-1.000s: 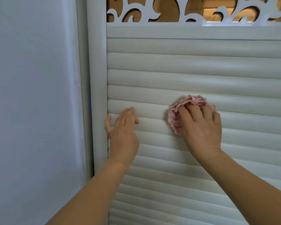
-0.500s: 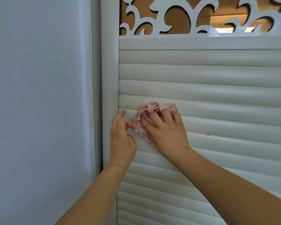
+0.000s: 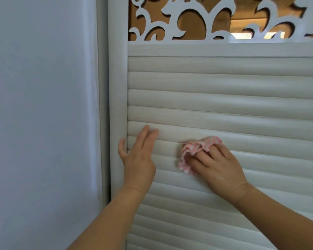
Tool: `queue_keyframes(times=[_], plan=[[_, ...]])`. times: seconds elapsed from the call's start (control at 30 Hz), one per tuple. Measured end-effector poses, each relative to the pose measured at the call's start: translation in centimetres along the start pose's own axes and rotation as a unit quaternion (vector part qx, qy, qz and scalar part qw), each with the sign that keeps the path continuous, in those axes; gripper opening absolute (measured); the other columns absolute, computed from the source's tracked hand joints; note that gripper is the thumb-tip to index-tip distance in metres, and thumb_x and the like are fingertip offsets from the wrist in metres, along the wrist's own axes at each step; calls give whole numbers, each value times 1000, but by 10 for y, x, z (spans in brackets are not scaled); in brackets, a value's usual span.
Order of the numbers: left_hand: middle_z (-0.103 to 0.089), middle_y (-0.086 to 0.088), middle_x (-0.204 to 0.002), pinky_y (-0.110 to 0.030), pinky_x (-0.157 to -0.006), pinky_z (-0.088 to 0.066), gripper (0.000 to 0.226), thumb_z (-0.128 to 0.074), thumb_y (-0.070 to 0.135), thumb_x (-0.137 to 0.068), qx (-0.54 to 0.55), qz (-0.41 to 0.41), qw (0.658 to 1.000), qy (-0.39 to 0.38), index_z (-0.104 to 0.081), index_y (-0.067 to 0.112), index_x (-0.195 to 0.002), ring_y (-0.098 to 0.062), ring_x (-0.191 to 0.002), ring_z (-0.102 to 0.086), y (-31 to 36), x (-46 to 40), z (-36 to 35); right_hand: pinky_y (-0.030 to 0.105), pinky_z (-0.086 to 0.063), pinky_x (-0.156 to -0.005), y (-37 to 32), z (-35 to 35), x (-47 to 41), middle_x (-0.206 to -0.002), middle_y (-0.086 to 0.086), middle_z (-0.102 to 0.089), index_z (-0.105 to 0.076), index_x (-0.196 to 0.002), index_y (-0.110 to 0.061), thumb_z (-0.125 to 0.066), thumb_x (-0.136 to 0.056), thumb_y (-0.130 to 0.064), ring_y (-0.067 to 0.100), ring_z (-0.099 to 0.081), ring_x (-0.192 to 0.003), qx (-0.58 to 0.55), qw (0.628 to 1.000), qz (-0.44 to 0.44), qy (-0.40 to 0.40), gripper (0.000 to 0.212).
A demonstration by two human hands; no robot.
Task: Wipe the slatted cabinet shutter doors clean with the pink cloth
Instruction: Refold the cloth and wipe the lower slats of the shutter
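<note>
The right hand point(image 3: 219, 168) presses a crumpled pink-and-white checked cloth point(image 3: 197, 150) against the slatted shutter door point(image 3: 224, 98), its curled fingers bunching the soft folds. Well to the left of the cloth, the left hand point(image 3: 138, 157) lies flat on the slats, fingers straight and together, thumb on the smooth rounded frame post point(image 3: 118, 87). The slats are pale, rounded, wood-grained ridges. Above them sits a white scroll-cut fretwork panel point(image 3: 215, 20).
</note>
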State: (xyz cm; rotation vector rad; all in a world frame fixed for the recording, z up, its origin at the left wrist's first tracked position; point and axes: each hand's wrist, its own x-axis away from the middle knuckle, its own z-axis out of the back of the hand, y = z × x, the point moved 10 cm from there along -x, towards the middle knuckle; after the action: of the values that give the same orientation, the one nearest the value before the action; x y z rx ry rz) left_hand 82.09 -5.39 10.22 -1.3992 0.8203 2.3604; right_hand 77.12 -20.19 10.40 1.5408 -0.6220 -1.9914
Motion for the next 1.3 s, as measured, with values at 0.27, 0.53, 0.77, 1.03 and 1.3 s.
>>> queue_keyframes(times=[0.27,0.53,0.77,1.03,1.3], plan=[[-50,-6,-136,-50,-102,-13,90,-41,-13,-53,-88,-3,996,14,-45,27,-133,-27,-116,-50,20,-2,-4,37,-41,-68,27,14,9,-90,6,-66,-70,-95,-18,-54,-80,-16,31,-58,-74,53,989,-142,0,22],[-27,-13,-148,-61,-105,-6,98,-56,-16,-61,-111,46,993,-18,-32,37,-141,-24,-131,-17,31,2,-18,38,-42,-75,13,9,2,-97,3,-66,-69,-110,-21,-45,-86,-16,29,-54,-79,48,987,-154,16,34],[0,-4,-155,-55,-109,8,101,-50,-13,-71,-85,79,993,-26,-9,43,-145,-20,-141,2,30,10,-27,39,-46,-64,80,24,74,-98,10,-66,-70,-101,-17,-58,-78,-14,35,-48,-87,50,964,-261,-14,27],[-11,-3,-156,-54,-108,10,96,-42,-19,-63,-57,9,998,-3,-22,25,-146,-18,-143,-2,53,10,-33,39,-39,-71,121,45,129,-93,21,-63,-69,-89,-3,-48,-82,-14,35,-45,-89,39,891,-447,69,25],[-35,-5,-148,-62,-105,-10,73,-23,4,-67,-87,-78,993,-3,-38,19,-137,-19,-137,-22,79,10,-45,39,-46,-71,48,15,35,-88,13,-67,-72,-88,-10,-63,-77,-10,31,-50,-80,-28,961,-269,60,14]])
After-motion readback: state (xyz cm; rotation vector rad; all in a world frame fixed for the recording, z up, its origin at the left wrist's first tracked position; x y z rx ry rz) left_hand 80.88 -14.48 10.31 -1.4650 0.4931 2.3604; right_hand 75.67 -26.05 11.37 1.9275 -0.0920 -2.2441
